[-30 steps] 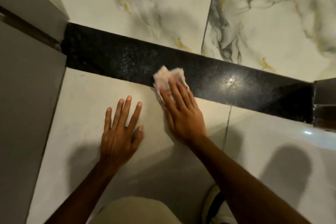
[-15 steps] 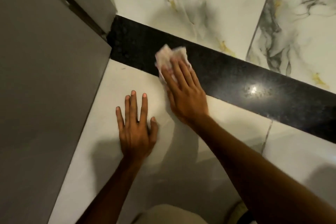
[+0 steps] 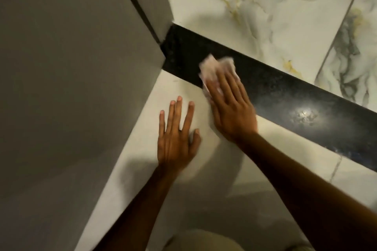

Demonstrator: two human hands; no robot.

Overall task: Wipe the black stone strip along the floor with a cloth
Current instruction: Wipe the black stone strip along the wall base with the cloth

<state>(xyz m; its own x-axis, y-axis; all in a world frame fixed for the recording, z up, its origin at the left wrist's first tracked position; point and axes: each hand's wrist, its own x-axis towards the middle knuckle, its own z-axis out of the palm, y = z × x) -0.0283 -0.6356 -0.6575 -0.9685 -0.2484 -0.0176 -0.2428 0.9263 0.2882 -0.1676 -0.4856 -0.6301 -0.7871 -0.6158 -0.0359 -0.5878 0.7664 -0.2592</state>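
Note:
A black speckled stone strip [image 3: 285,96] runs diagonally across the floor from the grey wall corner at upper left to the right edge. A crumpled pale cloth [image 3: 214,67] lies on the strip near its left end. My right hand [image 3: 232,108] presses flat on the cloth, fingers on it and palm over the strip's near edge. My left hand [image 3: 177,136] rests flat on the pale tile just below the strip, fingers spread, holding nothing.
A grey wall [image 3: 71,87] fills the left side and meets the strip's left end. Marbled white tiles [image 3: 275,16] lie beyond the strip, plain pale tiles [image 3: 295,159] on the near side. A light glare [image 3: 304,115] shows on the strip to the right. My knee [image 3: 204,240] is at the bottom.
My right hand has slid the cloth leftward along the strip toward the wall corner. My left hand stays planted on the tile. The view has shifted left.

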